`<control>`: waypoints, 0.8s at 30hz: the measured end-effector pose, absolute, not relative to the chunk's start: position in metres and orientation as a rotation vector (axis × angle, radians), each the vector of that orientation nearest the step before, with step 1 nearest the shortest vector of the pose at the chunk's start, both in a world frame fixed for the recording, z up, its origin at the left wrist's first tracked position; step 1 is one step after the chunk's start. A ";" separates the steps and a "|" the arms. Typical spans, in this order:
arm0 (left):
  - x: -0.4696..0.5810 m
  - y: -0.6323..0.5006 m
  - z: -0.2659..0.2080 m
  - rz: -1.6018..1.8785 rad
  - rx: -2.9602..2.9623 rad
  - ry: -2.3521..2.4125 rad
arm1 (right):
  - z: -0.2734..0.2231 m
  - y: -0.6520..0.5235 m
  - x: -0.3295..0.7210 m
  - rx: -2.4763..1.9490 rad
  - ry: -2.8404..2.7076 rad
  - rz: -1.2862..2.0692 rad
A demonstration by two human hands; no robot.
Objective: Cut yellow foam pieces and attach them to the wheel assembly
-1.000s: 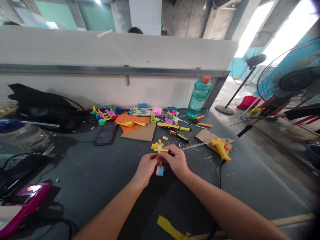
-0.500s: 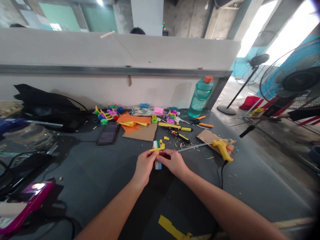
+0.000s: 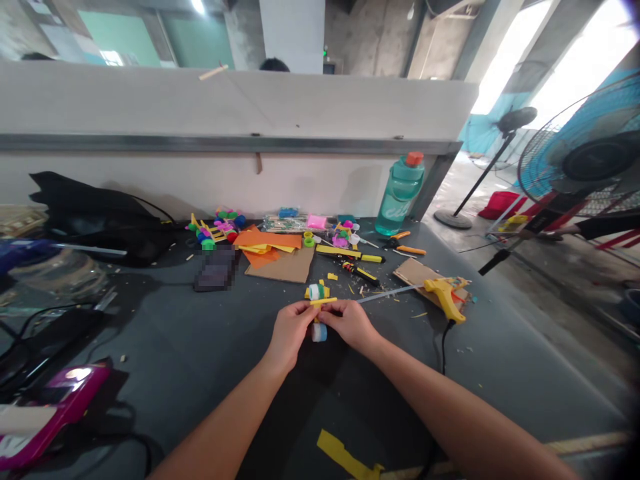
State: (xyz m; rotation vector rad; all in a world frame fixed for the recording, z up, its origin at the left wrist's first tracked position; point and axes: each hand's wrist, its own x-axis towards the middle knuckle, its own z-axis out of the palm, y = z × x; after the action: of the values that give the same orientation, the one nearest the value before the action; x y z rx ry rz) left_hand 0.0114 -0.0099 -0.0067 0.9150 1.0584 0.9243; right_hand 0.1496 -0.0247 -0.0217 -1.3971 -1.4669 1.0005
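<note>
Both hands pinch a small yellow craft piece over the middle of the dark table. My left hand (image 3: 289,333) closes on it from the left and my right hand (image 3: 354,327) from the right, the fingertips nearly meeting. A thin yellow strip (image 3: 324,301) lies crosswise at the fingertips. Just beyond it sits a white-and-green round part (image 3: 316,292) with yellow pieces around it. A white-and-blue round part (image 3: 319,333) shows on the near side, between the hands. Fingers hide how these parts join.
A yellow glue gun (image 3: 447,298) rests on cardboard at the right, its cord running toward me. Behind the hands lie a yellow-and-black cutter (image 3: 363,273), cardboard (image 3: 285,267) with orange sheets, and a dark phone-like slab (image 3: 215,269). A teal bottle (image 3: 399,193) stands at the back.
The craft piece has turned in my fingers, so its round parts show more of their faces. The yellow strip has shifted right. Both hands stay in nearly the same place.
</note>
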 end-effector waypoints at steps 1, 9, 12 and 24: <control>0.011 -0.010 -0.007 0.922 0.908 1.055 | -0.022 -0.025 0.150 -1.398 -1.477 0.992; 0.012 -0.009 -0.007 0.926 0.876 1.065 | -0.022 -0.025 0.151 -1.412 -1.573 0.881; 0.012 -0.009 -0.006 0.929 0.878 1.079 | -0.021 -0.025 0.151 -1.397 -1.576 0.878; 0.011 -0.009 -0.002 0.860 0.908 1.117 | -0.015 -0.028 0.149 -1.437 -1.307 0.804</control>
State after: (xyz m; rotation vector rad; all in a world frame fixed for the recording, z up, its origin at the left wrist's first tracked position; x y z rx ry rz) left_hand 0.0109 -0.0091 -0.0016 0.9080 1.1165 0.8596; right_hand 0.1489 -0.0278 -0.0145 -1.4368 -1.3068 0.8037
